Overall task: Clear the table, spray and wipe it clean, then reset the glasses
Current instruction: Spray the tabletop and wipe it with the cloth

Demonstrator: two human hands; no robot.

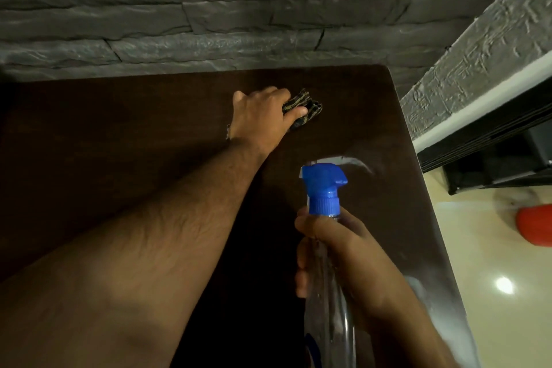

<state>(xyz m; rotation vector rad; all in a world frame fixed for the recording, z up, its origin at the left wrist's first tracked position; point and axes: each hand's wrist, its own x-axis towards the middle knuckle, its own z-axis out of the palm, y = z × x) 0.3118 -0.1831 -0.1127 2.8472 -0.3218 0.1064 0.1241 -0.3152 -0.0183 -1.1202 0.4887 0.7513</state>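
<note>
Our left hand (263, 116) presses the folded cloth (304, 109) on the far part of the table (119, 134); our right hand (337, 257) grips the spray bottle (324, 188). No glasses visible. We risk streaks if wet patches stay unwiped.

Dim indoor shot, warm cast. The dark table (119, 128) swallows most light; a pale glare streak sits on its surface past my spray bottle (324, 188), more sheen along its right edge. A bright lamp reflection shows on the glossy floor (504, 284). My left forearm (134, 248) casts deep shadow beneath it. Wide-angle bend tilts the stone wall (209, 9) at the right. Soft focus overall; the near bottle body and my right hand (343, 251) are blurry.
</note>
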